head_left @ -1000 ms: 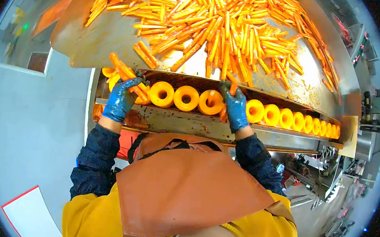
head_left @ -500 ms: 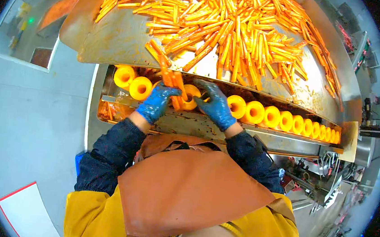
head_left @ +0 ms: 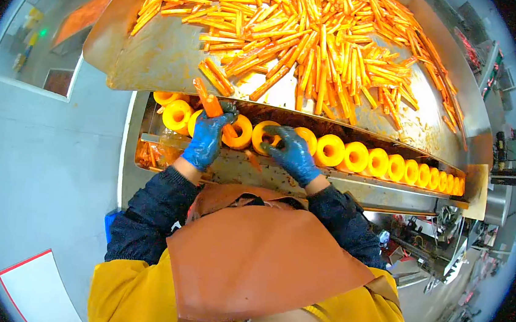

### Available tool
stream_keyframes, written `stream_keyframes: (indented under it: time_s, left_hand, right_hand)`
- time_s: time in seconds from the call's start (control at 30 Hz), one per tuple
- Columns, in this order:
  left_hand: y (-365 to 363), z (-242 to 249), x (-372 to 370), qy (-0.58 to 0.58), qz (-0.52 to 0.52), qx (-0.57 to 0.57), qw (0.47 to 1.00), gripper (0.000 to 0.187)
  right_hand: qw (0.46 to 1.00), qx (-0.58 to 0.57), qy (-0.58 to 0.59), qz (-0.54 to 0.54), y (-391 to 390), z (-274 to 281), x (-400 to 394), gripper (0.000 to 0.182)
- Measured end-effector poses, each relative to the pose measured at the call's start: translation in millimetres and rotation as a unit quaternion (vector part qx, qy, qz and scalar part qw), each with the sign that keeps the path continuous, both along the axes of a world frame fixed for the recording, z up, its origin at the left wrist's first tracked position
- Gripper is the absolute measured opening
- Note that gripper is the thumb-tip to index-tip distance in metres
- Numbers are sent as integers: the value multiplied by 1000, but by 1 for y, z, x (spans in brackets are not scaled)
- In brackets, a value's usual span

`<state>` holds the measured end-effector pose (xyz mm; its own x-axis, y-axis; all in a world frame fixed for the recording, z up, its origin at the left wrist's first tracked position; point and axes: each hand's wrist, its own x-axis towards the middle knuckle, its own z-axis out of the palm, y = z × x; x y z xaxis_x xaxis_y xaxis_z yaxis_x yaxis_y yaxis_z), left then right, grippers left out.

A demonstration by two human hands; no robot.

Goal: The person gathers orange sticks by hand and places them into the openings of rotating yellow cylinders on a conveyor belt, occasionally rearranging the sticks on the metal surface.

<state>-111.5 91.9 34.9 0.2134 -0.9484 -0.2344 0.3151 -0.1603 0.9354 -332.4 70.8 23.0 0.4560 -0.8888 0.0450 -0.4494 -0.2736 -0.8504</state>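
Observation:
My left hand (head_left: 206, 139), in a blue glove with dark stains, is closed round several glossy orange sticks (head_left: 209, 103). They poke up past its fingers toward the tray edge, over a row of yellow cups with round holes. My right hand (head_left: 293, 154), gloved the same way, has thumb and fingertips apart at the mouth of one yellow cup (head_left: 260, 138). Between the hands, another yellow cup (head_left: 243, 136) shows its opening beside my left fingers. One reddish stick (head_left: 253, 160) lies slanted just in front of the row.
A steel tray (head_left: 156, 60) heaped with orange sticks (head_left: 318, 37) slopes above the row. More yellow cups (head_left: 355, 157) run off to the right in a trough. Stick scraps (head_left: 148, 153) lie in a compartment at the left end. Machinery (head_left: 429, 243) stands at right.
My left hand has drawn slightly left and down, and the sticks in it now tilt differently. The yellow cups have shifted along the trough. A stick now shows in front of the row.

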Motion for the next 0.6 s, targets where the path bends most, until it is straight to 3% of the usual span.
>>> stream_keyframes:
  time_s: [0.1, 0.2, 0.27, 0.3, 0.33, 0.4, 0.47, 0.57, 0.6]
  left_hand:
    - [-5, -2, -7, 34, 5, 18, 999, 22]
    - [-4, 5, -14, 3, -49, -17, 999, 21]
    - [-2, -7, -12, 7, -84, 31, 996, 22]
    - [-1, 0, -14, 12, -118, 78, 990, 24]
    - [4, 10, -17, -58, -146, 79, 984, 29]
    - [1, 1, -26, -45, -160, 84, 983, 29]
    - [-1, 1, -34, -34, -174, 89, 980, 29]
    - [2, 18, -40, -56, -140, 53, 987, 25]
    - [4, 12, -36, -58, -140, 56, 987, 25]
  right_hand:
    - [984, -82, 109, 112, 10, -3, 27, 44]
    - [977, -126, 130, 108, 11, -16, 33, 38]
    - [994, -32, 66, 77, 9, -2, 16, 29]
    - [994, -70, 33, 75, 11, 1, 5, 23]
    - [993, -6, 38, 114, 14, 0, -10, 23]
    - [986, 59, 45, 151, 24, -8, -32, 24]
    - [922, 154, 231, 269, 35, -36, -44, 25]
    - [907, 65, 287, 301, 49, -81, -37, 31]
    - [955, 29, 203, 215, 57, -93, -30, 32]
